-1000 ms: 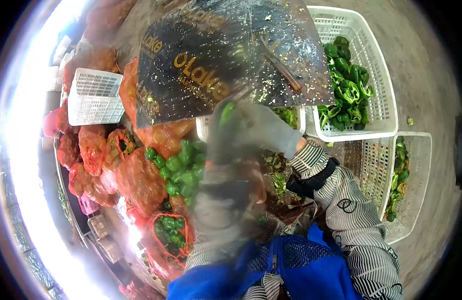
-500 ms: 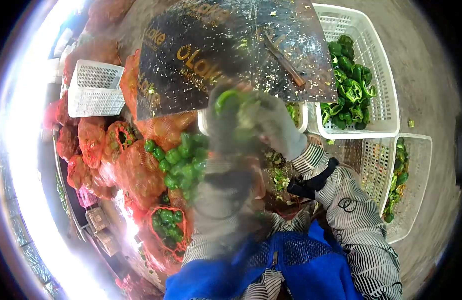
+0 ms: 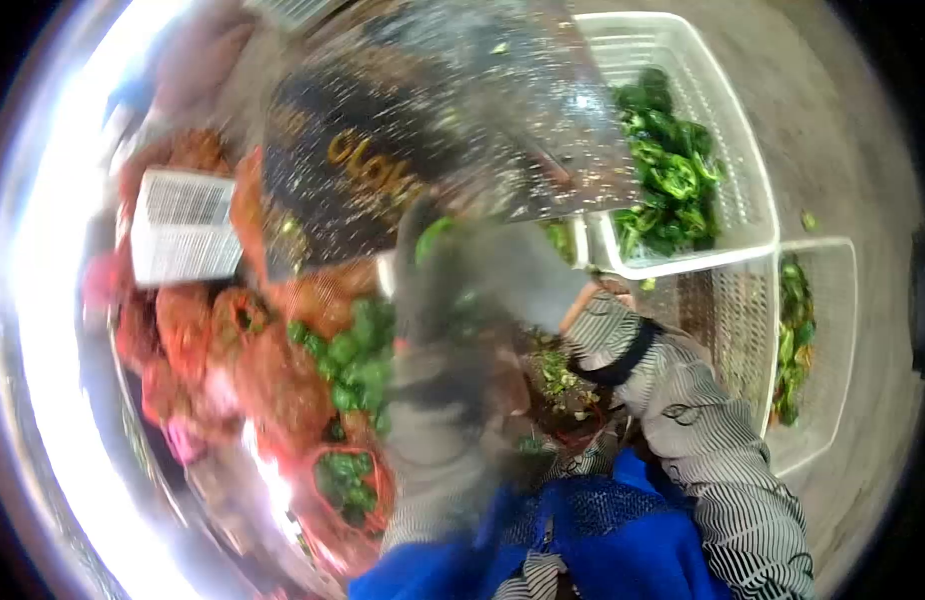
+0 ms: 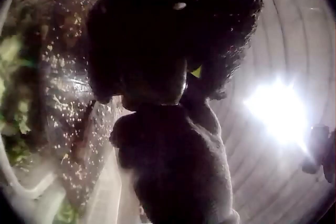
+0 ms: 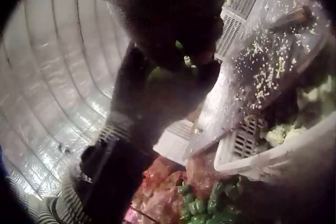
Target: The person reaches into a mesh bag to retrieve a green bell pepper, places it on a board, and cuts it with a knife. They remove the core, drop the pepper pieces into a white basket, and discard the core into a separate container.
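Both gloved hands meet in front of the board's near edge, blurred in the head view. My left hand (image 3: 428, 275) grips a green bell pepper (image 3: 435, 238), whose bright green side shows above the fingers. Against the pepper from the right is my right hand (image 3: 533, 272), its fingers curled in at it. In the right wrist view a green bit of the pepper (image 5: 179, 44) peeks out under the dark right hand (image 5: 163, 11). Most of the pepper is hidden by the gloves. The left wrist view is backlit, with both hands in dark shadow.
A dark board (image 3: 333, 190) strewn with pale seeds carries a wooden-handled knife (image 3: 553, 165). White crates (image 3: 753, 160) with green peppers stand right. Red mesh sacks (image 3: 278, 365) and loose peppers (image 3: 358, 350) lie left, near a white basket (image 3: 188, 230).
The pepper shows less between the hands than half a second ago, when a pale patch was visible beside it. Both hands stay together by the board's edge. The head view has shifted and blurred.
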A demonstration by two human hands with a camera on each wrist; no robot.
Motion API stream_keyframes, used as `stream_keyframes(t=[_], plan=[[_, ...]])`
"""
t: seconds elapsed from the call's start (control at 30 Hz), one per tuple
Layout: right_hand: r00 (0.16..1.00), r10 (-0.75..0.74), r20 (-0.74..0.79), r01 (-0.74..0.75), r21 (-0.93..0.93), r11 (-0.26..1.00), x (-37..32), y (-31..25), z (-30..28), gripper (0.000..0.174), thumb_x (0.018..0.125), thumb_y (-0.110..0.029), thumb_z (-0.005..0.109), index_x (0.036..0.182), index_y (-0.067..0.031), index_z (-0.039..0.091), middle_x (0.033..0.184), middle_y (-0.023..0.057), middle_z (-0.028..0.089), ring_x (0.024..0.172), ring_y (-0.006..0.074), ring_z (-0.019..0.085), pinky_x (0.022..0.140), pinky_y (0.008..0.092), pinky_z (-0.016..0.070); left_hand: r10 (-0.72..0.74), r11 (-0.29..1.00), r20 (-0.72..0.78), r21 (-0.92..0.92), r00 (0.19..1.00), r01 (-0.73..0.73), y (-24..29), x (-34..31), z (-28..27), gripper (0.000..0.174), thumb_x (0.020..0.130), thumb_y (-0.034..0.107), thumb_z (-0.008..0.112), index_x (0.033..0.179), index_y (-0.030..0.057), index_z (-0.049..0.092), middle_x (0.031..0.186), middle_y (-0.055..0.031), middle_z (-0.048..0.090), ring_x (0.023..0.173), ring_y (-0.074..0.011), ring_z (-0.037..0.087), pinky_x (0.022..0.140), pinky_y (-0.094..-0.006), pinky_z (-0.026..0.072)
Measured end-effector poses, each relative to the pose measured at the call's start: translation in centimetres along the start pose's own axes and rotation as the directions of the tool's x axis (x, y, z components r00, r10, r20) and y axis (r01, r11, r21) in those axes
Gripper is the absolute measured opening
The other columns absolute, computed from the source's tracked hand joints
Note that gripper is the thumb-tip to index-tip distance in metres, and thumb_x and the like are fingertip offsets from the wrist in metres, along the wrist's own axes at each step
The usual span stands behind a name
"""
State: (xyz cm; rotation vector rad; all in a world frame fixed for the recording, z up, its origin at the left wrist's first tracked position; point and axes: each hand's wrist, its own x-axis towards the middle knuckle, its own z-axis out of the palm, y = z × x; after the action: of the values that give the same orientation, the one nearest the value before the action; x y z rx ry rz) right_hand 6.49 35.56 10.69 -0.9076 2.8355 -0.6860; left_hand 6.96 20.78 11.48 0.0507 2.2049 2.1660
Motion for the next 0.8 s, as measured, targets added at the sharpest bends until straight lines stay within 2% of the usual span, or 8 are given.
stream_keyframes(t=[0.1, 0.13, 0.17, 0.33, 0.43, 0.6, 0.67, 0.8], plan=[[0.976, 0.213, 0.052, -0.220, 0.210, 0.953, -0.9, -0.2, 1.6, 0.021, 0.080, -0.002, 0.066, 0.101, 0.0022, 0.064, 0.096, 0.0114, 0.066, 0.074, 0.0143, 0.067, 0.056, 0.0239, 0.0556, -0.312, 0.950, -0.014, -0.009, 0.950, 0.312, 0.8, -0.9, 1.3, 0.046, 0.098, 0.031, 0.053, 0.135, 0.0047, 0.046, 0.123, -0.0146, 0.058, 0.105, -0.0239, 0.061, 0.086, -0.0358, 0.0537], [0.829, 0.017, -0.560, 0.074, 0.139, 0.988, -0.9, 1.5, 9.6, 0.022, 0.081, 0.000, 0.063, 0.104, -0.0018, 0.063, 0.100, 0.0133, 0.065, 0.082, 0.0172, 0.068, 0.064, 0.0259, 0.0572, -0.236, 0.970, 0.025, -0.052, 0.971, 0.237, 0.7, -1.3, 1.1, 0.040, 0.099, 0.026, 0.052, 0.132, 0.0040, 0.048, 0.120, -0.0141, 0.059, 0.104, -0.0232, 0.061, 0.086, -0.0360, 0.0537], [0.979, 0.183, -0.092, -0.130, 0.408, 0.904, -1.0, 0.0, 0.4, 0.026, 0.083, -0.002, 0.062, 0.110, -0.0036, 0.060, 0.101, 0.0142, 0.064, 0.089, 0.0183, 0.068, 0.070, 0.0266, 0.0573, -0.225, 0.972, 0.052, -0.052, 0.973, 0.228, 0.2, -1.5, 1.6, 0.040, 0.099, 0.026, 0.052, 0.132, 0.0040, 0.048, 0.120, -0.0141, 0.059, 0.104, -0.0232, 0.061, 0.086, -0.0360, 0.0537], [0.947, 0.314, 0.065, -0.319, 0.111, 0.941, -2.2, 3.5, 4.0, 0.038, 0.085, -0.007, 0.058, 0.123, -0.0072, 0.058, 0.118, 0.0125, 0.062, 0.109, 0.0244, 0.061, 0.092, 0.0357, 0.0519, 0.755, 0.368, -0.095, 0.880, 0.649, -0.299, 3.1, -2.1, 4.0, 0.037, 0.096, 0.019, 0.056, 0.129, 0.0032, 0.049, 0.127, -0.0130, 0.053, 0.109, -0.0264, 0.057, 0.092, -0.0389, 0.0513], [0.982, 0.177, 0.071, -0.179, 0.024, 0.984, -3.2, 3.4, 2.5, 0.051, 0.090, -0.024, 0.057, 0.136, -0.0046, 0.046, 0.135, 0.0202, 0.050, 0.120, 0.0295, 0.054, 0.098, 0.0434, 0.0474, 0.343, 0.846, -0.150, 0.479, 0.927, -0.236, -2.9, -0.7, 2.2, 0.036, 0.097, 0.019, 0.049, 0.128, 0.0019, 0.049, 0.124, -0.0152, 0.052, 0.097, -0.0262, 0.059, 0.083, -0.0373, 0.0530], [0.757, 0.457, 0.467, -0.564, 0.113, 0.818, -4.0, 3.8, -3.5, 0.038, 0.086, -0.018, 0.062, 0.119, 0.0015, 0.060, 0.120, 0.0232, 0.060, 0.109, 0.0323, 0.059, 0.092, 0.0453, 0.0442, 0.486, 0.449, 0.094, 0.826, 0.869, -0.340, -6.3, 0.7, 11.3, 0.031, 0.090, 0.014, 0.055, 0.120, 0.0088, 0.061, 0.113, -0.0128, 0.063, 0.100, -0.0267, 0.061, 0.086, -0.0320, 0.0503], [0.956, 0.273, -0.109, -0.226, 0.321, 0.920, -7.1, 12.4, 5.8, 0.033, 0.081, -0.028, 0.069, 0.096, 0.0017, 0.069, 0.099, 0.0160, 0.070, 0.097, 0.0297, 0.065, 0.079, 0.0377, 0.0512, 0.373, 0.479, 0.192, 0.798, 0.908, -0.365, -3.5, 2.0, 15.3, 0.032, 0.089, 0.016, 0.057, 0.121, 0.0089, 0.061, 0.114, -0.0130, 0.063, 0.101, -0.0274, 0.061, 0.087, -0.0331, 0.0498], [0.941, 0.255, 0.221, -0.240, -0.095, 0.966, -5.0, 11.7, 3.0, 0.032, 0.082, -0.022, 0.066, 0.107, -0.0030, 0.066, 0.102, 0.0175, 0.068, 0.100, 0.0339, 0.063, 0.085, 0.0402, 0.0492, 0.406, 0.482, 0.300, 0.732, 0.863, -0.481, 2.4, 1.7, 14.0, 0.036, 0.087, 0.020, 0.061, 0.122, 0.0090, 0.061, 0.117, -0.0134, 0.062, 0.103, -0.0288, 0.060, 0.089, -0.0353, 0.0488]])
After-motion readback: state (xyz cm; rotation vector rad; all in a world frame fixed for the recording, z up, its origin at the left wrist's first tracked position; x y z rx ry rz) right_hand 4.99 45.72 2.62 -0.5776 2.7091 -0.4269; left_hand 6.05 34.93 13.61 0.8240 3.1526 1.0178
